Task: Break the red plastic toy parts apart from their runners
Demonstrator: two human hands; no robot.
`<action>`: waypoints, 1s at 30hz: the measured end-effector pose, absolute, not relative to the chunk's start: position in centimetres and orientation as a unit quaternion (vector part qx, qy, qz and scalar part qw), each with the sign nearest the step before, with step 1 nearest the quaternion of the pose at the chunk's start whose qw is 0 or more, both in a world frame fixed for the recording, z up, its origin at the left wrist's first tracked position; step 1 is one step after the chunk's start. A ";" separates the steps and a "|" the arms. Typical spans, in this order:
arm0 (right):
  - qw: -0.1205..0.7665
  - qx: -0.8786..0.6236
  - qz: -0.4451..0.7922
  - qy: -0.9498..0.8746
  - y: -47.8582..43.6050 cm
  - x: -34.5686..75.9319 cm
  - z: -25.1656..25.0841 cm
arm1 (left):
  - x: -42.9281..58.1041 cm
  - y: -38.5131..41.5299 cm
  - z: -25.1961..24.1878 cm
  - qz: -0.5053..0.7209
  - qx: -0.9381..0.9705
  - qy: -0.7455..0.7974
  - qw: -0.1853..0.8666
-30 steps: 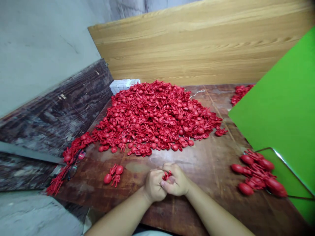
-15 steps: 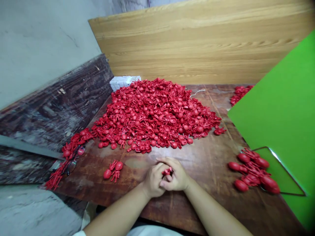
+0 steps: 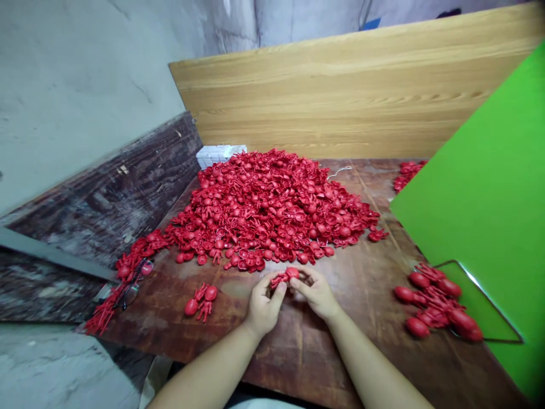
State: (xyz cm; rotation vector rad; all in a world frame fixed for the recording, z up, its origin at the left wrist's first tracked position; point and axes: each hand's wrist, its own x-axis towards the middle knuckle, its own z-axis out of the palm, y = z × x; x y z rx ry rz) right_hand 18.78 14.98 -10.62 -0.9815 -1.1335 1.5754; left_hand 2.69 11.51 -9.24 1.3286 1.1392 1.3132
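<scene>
Between my two hands is a small red plastic figure (image 3: 291,274) with a round head and thin limbs. My left hand (image 3: 264,304) pinches its limb end between thumb and fingers. On the other side, my right hand (image 3: 315,292) grips the round head with its fingertips. Just beyond my hands spreads a big heap of red plastic figure parts (image 3: 272,210), with round shells and limbs mixed together. A couple of red figures (image 3: 201,301) lie on the table left of my hands. Several more red figures (image 3: 438,301) are grouped at the right.
Eyeglasses (image 3: 131,294) lie among red parts along the left edge of the brown table (image 3: 340,352). A white stack (image 3: 219,154) stands behind the heap. A green panel (image 3: 481,216) with a metal wire loop (image 3: 494,292) borders the right side; a wooden board (image 3: 332,102) closes the back.
My hands were clasped together around a red piece; now they are slightly apart and raised, with the figure showing between the fingertips. The view has tilted up a little.
</scene>
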 end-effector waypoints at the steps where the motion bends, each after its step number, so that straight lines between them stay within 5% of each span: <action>1: 0.469 -0.401 0.638 -0.460 15.1 18.9 -10.6 | 2.8 11.6 -9.2 0.524 0.534 0.472 0.467; 9: 0.469 -0.393 0.630 -0.478 15.0 18.9 -9.9 | 3.2 11.4 -8.3 0.356 0.692 0.493 0.389; 30: 0.457 -0.394 0.631 -0.487 15.1 18.9 -9.9 | 3.0 11.5 -8.6 0.339 0.725 0.468 0.376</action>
